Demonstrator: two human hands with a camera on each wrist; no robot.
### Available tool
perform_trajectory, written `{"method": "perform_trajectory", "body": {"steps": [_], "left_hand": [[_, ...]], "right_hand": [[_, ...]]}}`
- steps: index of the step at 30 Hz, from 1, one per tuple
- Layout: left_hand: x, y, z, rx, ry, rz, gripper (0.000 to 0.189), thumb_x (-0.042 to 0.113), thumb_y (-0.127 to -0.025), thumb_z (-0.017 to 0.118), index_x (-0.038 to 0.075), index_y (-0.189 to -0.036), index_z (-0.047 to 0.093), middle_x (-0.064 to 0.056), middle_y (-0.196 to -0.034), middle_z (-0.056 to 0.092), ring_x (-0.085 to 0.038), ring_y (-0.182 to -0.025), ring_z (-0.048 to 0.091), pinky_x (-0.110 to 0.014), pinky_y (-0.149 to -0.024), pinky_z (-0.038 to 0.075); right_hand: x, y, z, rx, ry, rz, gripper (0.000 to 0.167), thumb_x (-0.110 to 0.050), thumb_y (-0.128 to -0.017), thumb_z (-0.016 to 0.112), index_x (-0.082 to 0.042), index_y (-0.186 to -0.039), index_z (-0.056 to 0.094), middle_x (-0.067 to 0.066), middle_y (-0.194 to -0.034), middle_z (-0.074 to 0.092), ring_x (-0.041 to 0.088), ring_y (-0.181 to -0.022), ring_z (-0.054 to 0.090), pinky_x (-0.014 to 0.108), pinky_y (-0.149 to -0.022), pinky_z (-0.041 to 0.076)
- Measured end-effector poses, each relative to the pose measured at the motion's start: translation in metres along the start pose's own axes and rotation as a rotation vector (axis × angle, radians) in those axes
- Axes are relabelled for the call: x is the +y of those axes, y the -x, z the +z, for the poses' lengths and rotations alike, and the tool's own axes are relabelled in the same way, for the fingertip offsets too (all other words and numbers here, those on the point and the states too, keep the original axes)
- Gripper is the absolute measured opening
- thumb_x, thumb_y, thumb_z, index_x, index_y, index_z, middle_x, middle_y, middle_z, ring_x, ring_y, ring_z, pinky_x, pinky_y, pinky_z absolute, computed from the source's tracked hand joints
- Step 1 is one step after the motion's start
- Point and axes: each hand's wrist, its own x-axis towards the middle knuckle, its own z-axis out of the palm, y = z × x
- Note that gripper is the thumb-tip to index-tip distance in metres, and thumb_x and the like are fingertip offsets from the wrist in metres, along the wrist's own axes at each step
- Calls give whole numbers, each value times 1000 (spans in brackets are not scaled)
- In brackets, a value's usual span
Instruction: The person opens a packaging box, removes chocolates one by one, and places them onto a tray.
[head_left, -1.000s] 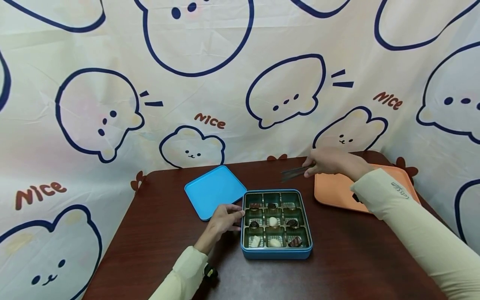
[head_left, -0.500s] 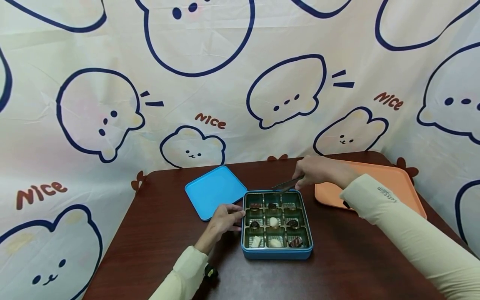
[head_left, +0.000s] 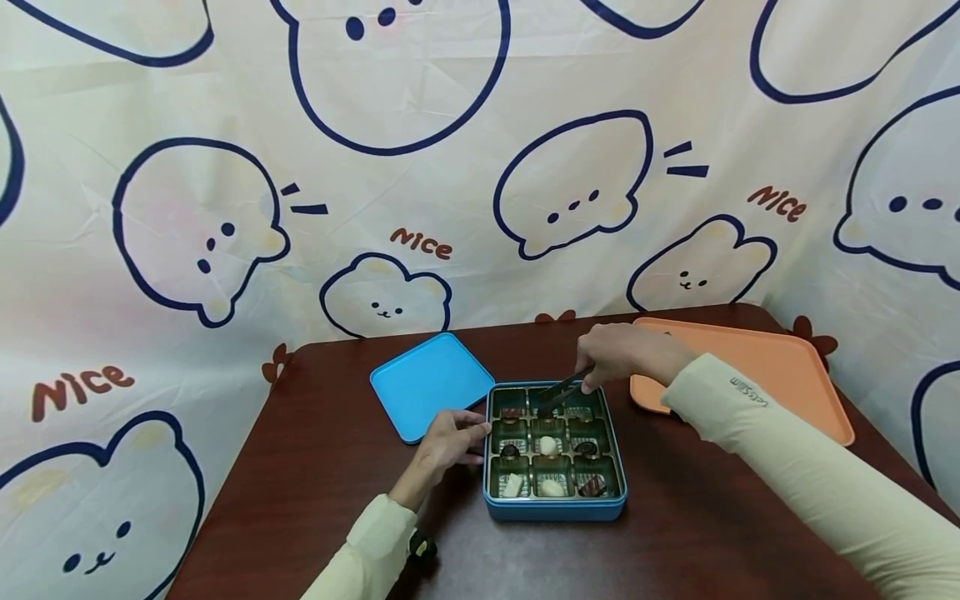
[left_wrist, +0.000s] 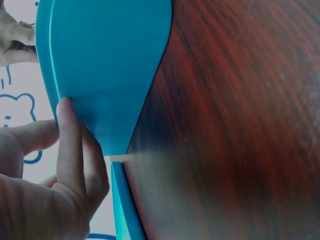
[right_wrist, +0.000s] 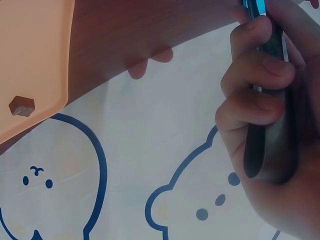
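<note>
**Hands busy: R hand (head_left: 626, 350) pinching tongs (head_left: 566, 387), L hand (head_left: 450, 437) at side of choc box (head_left: 555, 510)**

R hand's fingers are wrapped round the tongs; tips dip into back-row middle cell of the box, which sits open on the desk (head_left: 675, 517). Can't tell if tips have a grip on anything; tongs hide that cell's contents. L hand has fingers fairly straight, tips pressed to box's L wall, prob. just steadying it.

Risks, my guess: smooth choc could slip or roll if tips close off-centre, or dent if squeezed too hard. Cell is deep-walled, so tongs may snag a divider & lift the insert. If L hand lets up, box could skid on the glossy desk. Choc could also drop btwn box & tray.

Around: blue lid (head_left: 431, 383) lies flat just beside box, back L, partly behind L hand. Orange tray (head_left: 795, 375) is off to the R w/ a brown piece (right_wrist: 22, 106) on it (R wrist view). R sleeve (head_left: 795, 458) crosses in front of tray, hiding part of it. Other cells: white round choc (head_left: 548, 446) dead centre, striped choc (head_left: 592, 485) front R, etc.; cell walls are the main obstacle.
</note>
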Motion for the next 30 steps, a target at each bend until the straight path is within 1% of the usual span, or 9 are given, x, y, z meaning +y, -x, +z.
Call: {"method": "perform_trajectory", "body": {"steps": [8,15,18,25,27,30], "left_hand": [[-1,0,0,2,3,0,33,12,-98,64,-8,-123,62,-18,-101,68,-17,-77,68,-36,-63,62],[-1,0,0,3,0,4,33,12,-98,63,-8,-124,61,-18,-102,68,-18,-76,69,-36,-63,62],[-1,0,0,2,0,4,34,13,-98,63,-8,-124,61,-18,-102,68,-17,-76,69,-36,-63,62],[-1,-1,0,3,2,0,33,12,-98,63,-8,-124,61,-18,-102,68,-17,-76,68,-35,-62,62],[-1,-1,0,3,3,0,33,12,-98,64,-8,-124,62,-18,-102,68,-17,-76,68,-35,-62,62],[-2,-1,0,2,4,2,33,12,-98,64,-8,-124,62,-17,-101,68,-17,-75,68,-35,-62,62]], "right_hand": [[-6,-7,3,-31,21,53,25,-29,-89,77,-16,-110,78,1,-112,74,17,-95,71,38,-79,60],[-11,-12,4,-52,74,73,27,-31,-88,77,-17,-111,77,-1,-112,73,12,-88,70,36,-78,60],[-14,-12,4,-58,89,80,28,-31,-88,78,-16,-111,77,-1,-110,74,11,-84,69,35,-76,60],[-21,-15,2,-72,133,105,24,-31,-87,79,-18,-107,79,-3,-105,75,11,-82,69,32,-70,59],[-24,-16,1,-75,153,112,23,-31,-86,79,-18,-106,79,-4,-104,75,11,-80,68,32,-69,58],[-27,-19,0,-88,173,125,23,-32,-86,80,-19,-105,79,-4,-100,74,10,-78,66,33,-72,59]]}}
